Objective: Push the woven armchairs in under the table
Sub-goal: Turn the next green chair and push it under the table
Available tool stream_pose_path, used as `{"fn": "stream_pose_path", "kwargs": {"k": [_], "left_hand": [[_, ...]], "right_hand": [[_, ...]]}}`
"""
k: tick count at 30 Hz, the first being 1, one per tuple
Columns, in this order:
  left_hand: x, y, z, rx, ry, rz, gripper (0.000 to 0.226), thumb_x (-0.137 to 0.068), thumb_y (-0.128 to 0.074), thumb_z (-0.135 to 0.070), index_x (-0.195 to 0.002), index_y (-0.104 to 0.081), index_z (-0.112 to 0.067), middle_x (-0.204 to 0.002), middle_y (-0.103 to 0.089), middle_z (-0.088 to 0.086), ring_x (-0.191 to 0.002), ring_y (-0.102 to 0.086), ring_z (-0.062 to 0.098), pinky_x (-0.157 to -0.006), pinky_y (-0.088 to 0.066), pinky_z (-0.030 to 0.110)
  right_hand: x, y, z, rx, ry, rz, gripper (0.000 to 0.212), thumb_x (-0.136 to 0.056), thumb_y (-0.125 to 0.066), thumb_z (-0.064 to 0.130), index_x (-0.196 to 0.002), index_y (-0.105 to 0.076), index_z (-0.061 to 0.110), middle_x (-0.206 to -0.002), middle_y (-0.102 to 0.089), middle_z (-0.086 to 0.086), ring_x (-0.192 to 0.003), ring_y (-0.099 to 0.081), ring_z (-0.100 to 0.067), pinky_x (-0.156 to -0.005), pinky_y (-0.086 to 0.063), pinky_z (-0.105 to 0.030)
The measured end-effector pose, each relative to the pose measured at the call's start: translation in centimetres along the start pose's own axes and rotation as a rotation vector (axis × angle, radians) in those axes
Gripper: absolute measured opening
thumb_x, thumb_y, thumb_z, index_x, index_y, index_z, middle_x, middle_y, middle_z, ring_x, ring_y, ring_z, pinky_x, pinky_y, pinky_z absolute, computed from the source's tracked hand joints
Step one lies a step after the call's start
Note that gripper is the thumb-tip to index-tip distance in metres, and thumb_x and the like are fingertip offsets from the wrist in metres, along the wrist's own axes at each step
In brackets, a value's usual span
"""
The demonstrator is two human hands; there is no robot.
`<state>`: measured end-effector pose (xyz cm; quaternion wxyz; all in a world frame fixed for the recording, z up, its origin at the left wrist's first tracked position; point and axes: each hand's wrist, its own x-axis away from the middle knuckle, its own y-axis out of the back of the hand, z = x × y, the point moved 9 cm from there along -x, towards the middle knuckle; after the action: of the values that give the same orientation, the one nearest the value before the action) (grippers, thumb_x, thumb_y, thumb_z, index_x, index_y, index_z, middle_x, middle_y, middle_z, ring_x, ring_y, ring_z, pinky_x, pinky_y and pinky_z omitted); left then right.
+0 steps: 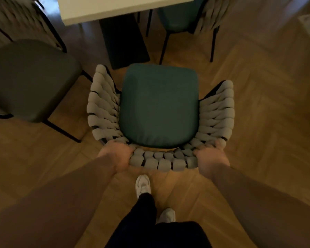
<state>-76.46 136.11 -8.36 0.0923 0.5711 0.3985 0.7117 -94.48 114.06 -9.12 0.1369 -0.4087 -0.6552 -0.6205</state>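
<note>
A woven armchair [160, 108] with thick grey braided sides and a teal seat cushion stands on the wooden floor right below me, its front facing the white table [104, 9]. The seat's front edge lies just short of the table's dark pedestal [123, 42]. My left hand [117, 154] grips the left end of the chair's woven backrest. On the right end of the same backrest, my right hand [210, 158] holds on. A second woven armchair [190, 17] with a teal seat sits partly under the table at the upper right.
A dark-seated chair [30, 77] with black legs stands to the left, close to the armchair's left arm. Another woven chair back [13, 18] shows at the top left. My feet in white shoes [143, 185] are behind the armchair on herringbone wood flooring.
</note>
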Motion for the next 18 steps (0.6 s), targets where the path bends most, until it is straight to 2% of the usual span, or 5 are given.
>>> {"fn": "stream_pose_path", "kwargs": {"k": [4,8,10,14,18], "left_hand": [[-1.1,0.7,2.3,-0.017,0.035,-0.013,0.037,-0.099,-0.048,-0.029,-0.136,-0.053,-0.028,-0.134,-0.064,0.001,-0.124,-0.057,0.026,-0.106,-0.04,0.043],[-1.8,1.2,3.8,-0.019,0.046,-0.032,0.029,-0.099,-0.049,-0.03,-0.125,-0.062,-0.029,-0.12,-0.067,-0.001,-0.113,-0.06,0.023,-0.101,-0.043,0.041],[-2.2,1.7,4.1,-0.003,0.058,-0.028,0.03,-0.098,-0.049,-0.033,-0.125,-0.061,-0.028,-0.118,-0.067,-0.001,-0.111,-0.06,0.023,-0.1,-0.042,0.041],[-3.3,2.1,4.8,0.072,0.12,-0.018,0.033,-0.097,-0.048,-0.037,-0.125,-0.063,-0.03,-0.115,-0.067,-0.001,-0.11,-0.061,0.022,-0.102,-0.043,0.043],[-4.5,2.6,4.2,0.135,0.169,-0.036,0.033,-0.097,-0.047,-0.04,-0.125,-0.063,-0.032,-0.113,-0.068,-0.003,-0.105,-0.062,0.02,-0.099,-0.045,0.042]], "right_hand": [[-2.5,1.5,1.2,0.006,0.08,-0.012,0.046,-0.099,-0.042,0.019,-0.137,-0.059,0.038,-0.141,-0.06,0.009,-0.133,-0.047,-0.024,-0.121,-0.023,-0.049],[-4.9,2.2,1.3,-0.013,0.121,0.048,0.044,-0.102,-0.046,0.017,-0.14,-0.059,0.038,-0.139,-0.061,0.007,-0.13,-0.048,-0.025,-0.113,-0.038,-0.044],[-6.3,2.6,0.7,-0.011,0.141,0.048,0.042,-0.102,-0.048,0.017,-0.136,-0.061,0.038,-0.135,-0.063,0.006,-0.125,-0.05,-0.025,-0.107,-0.044,-0.043],[-9.0,4.4,-0.6,0.058,0.199,0.041,0.04,-0.101,-0.047,0.016,-0.13,-0.064,0.037,-0.128,-0.065,0.005,-0.117,-0.056,-0.025,-0.1,-0.048,-0.042],[-11.1,7.1,-2.1,0.102,0.228,-0.026,0.041,-0.103,-0.045,0.015,-0.131,-0.065,0.038,-0.129,-0.066,0.004,-0.118,-0.057,-0.025,-0.101,-0.046,-0.04]]}}
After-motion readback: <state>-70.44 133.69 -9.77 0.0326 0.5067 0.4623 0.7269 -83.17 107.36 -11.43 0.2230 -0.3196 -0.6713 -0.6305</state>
